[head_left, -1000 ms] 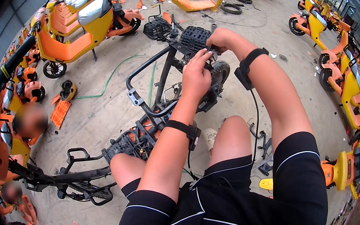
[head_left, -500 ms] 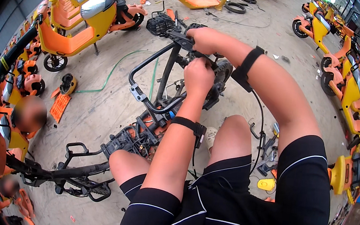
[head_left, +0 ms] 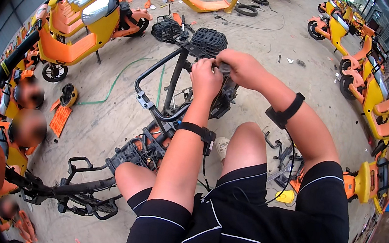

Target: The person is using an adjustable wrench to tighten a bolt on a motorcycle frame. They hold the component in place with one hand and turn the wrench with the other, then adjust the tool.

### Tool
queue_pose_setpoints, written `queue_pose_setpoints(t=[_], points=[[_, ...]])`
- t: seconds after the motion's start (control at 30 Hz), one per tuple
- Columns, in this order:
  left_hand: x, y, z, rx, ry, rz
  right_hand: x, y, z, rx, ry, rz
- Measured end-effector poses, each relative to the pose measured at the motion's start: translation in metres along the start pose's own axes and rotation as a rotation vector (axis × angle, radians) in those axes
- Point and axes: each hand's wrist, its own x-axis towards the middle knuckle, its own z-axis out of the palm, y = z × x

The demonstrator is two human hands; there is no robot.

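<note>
A stripped black scooter frame (head_left: 176, 83) stands in front of me, its tube loop bending out to the left. Both hands are together at its upper end. My left hand (head_left: 206, 78) is closed, fingertips pinched beside the frame; what they grip is hidden. My right hand (head_left: 242, 70) is closed too, its fingers curled at a small dark round part (head_left: 224, 69) between the two hands. Just beyond them sits a black basket (head_left: 209, 41). Lower on the frame, bundled wiring and dark housings (head_left: 135, 150) show by my left knee.
Another black frame (head_left: 81, 191) lies at lower left. Yellow-orange scooters (head_left: 81, 37) line the left, more scooters (head_left: 376, 102) the right. A green cord (head_left: 115, 82), a yellow helmet (head_left: 68, 95), a yellow cup-like piece (head_left: 285, 196) and loose dark parts (head_left: 282, 154) are on the floor.
My right hand has come down and nearer from the frame's top, beside my left hand. The basket behind it now shows fully. My left hand has shifted slightly left.
</note>
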Motion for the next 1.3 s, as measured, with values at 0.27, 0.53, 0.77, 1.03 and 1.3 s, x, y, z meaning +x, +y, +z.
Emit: queue_pose_setpoints(t=[0.27,0.53,0.77,1.03,1.3], points=[[0.001,-0.001,0.001,-0.021,0.034,0.083,-0.038,0.031,-0.002,0.136,0.017,0.106],[0.005,-0.001,-0.005,-0.073,-0.04,-0.047,-0.044,0.03,-0.002,0.318,0.259,-0.004],[0.001,0.006,-0.005,-0.082,-0.035,0.039,-0.042,0.039,0.011,0.465,0.278,0.066],[0.002,0.004,-0.005,-0.071,-0.012,0.071,-0.036,0.035,0.01,0.336,0.279,-0.043],[0.002,0.003,-0.003,-0.064,-0.002,0.077,-0.045,0.039,0.017,0.242,0.287,-0.077]])
